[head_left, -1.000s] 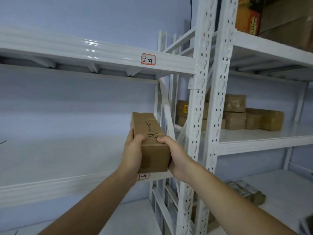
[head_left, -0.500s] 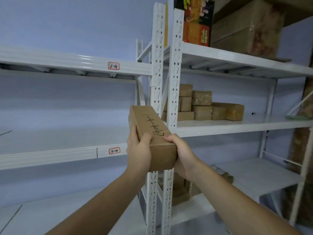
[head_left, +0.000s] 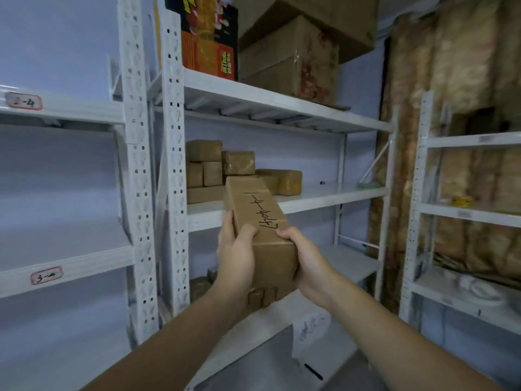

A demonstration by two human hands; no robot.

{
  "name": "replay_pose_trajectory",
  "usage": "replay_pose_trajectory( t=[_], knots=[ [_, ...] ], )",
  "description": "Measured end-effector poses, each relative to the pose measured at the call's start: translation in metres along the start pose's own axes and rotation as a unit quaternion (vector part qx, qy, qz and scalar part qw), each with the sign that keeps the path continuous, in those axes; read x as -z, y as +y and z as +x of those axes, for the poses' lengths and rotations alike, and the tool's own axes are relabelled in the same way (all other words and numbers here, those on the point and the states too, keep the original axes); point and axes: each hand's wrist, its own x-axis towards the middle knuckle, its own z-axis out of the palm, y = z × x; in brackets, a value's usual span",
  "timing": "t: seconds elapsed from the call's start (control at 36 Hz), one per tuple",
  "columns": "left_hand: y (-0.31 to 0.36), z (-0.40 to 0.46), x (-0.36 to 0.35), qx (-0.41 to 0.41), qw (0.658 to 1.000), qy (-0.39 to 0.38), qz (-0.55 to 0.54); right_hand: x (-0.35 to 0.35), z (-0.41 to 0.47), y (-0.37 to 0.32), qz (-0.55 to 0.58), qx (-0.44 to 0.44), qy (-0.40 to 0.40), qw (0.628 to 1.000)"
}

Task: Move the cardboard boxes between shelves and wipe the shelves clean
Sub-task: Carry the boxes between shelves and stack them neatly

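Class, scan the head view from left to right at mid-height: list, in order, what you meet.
Red-edged 3-4 label → left hand → held cardboard box → right hand → yellow tape roll.

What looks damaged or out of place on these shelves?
The big cardboard box on the top shelf looks stained reddish and crumpled, and another box sits tilted on it. The held box looks intact.

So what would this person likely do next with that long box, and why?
Probably push the long box forward onto the middle shelf: both the left hand and right hand grip it, its far end points there, beside the stacked boxes, with bare space to their right.
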Motion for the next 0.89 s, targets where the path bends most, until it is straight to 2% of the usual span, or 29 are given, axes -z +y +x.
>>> replay_pose_trajectory(
  t=[0.17,0.42,0.67,0.89],
  knots=[
    [-0.045,0.044,-0.066,0.017,0.999,-0.041,-0.019,0.068,0.031,-0.001,-0.015,0.005,0.072,0.997],
    [-0.088,0.126,-0.138,0.03,0.995,-0.089,-0.039,0.14,0.106,-0.009,-0.038,0.017,0.113,0.993],
    [-0.116,0.193,-0.191,0.038,0.993,-0.107,-0.036,0.196,0.176,-0.012,-0.034,0.028,0.134,0.99],
    [-0.145,0.235,-0.235,0.01,0.993,-0.114,-0.017,0.245,0.224,-0.015,-0.032,0.038,0.13,0.99]
  ],
)
